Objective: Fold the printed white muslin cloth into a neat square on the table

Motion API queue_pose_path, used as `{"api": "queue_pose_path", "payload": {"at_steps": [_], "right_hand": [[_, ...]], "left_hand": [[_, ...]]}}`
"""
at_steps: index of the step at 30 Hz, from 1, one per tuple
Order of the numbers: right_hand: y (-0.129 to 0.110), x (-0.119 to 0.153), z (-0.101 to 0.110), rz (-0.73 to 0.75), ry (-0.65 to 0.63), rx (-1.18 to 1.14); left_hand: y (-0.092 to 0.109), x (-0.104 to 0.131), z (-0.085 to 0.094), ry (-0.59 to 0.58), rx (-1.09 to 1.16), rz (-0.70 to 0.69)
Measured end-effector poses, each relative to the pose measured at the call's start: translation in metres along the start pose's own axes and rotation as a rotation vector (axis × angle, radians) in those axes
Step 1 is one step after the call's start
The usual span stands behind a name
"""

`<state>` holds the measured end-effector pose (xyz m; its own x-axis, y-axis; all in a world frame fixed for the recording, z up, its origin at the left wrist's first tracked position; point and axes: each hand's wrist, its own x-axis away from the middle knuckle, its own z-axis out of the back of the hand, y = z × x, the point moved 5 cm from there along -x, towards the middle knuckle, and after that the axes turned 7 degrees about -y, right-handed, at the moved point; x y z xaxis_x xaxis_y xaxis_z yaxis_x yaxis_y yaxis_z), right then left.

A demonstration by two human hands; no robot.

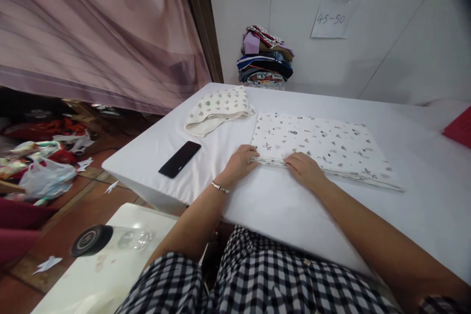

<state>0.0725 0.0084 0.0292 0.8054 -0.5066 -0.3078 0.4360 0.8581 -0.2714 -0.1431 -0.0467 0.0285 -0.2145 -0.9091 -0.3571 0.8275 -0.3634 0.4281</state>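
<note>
A white cloth [316,140] printed with small grey motifs lies folded in layers on the white-covered table [272,201]. At its near left corner, my left hand [241,163] is closed on the layered edge. A short way to the right, my right hand [304,169] grips the same front edge, with its fingertips on top of the fabric. The thumbs and the underside of the edge are partly hidden. Beyond my left hand rests a second cream cloth [221,105] with a grey print, loosely folded.
A black phone [180,159] lies left of my hands. Against the wall stands a stack of folded fabrics [265,61]. A lower white stool [121,274] at the left bears a clear jar with a black lid [91,240]. Something red [458,127] sits at the right edge.
</note>
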Motion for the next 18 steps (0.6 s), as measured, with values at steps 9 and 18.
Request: {"api": "queue_pose_path", "payload": {"at_steps": [9, 18], "right_hand": [[0.0005, 0.0001, -0.0021, 0.032, 0.051, 0.049], [-0.0009, -0.0009, -0.0075, 0.080, 0.044, 0.123]], "left_hand": [[0.0050, -0.0026, 0.0022, -0.026, -0.168, 0.031], [0.0069, -0.0009, -0.0017, -0.142, -0.271, 0.086]]}}
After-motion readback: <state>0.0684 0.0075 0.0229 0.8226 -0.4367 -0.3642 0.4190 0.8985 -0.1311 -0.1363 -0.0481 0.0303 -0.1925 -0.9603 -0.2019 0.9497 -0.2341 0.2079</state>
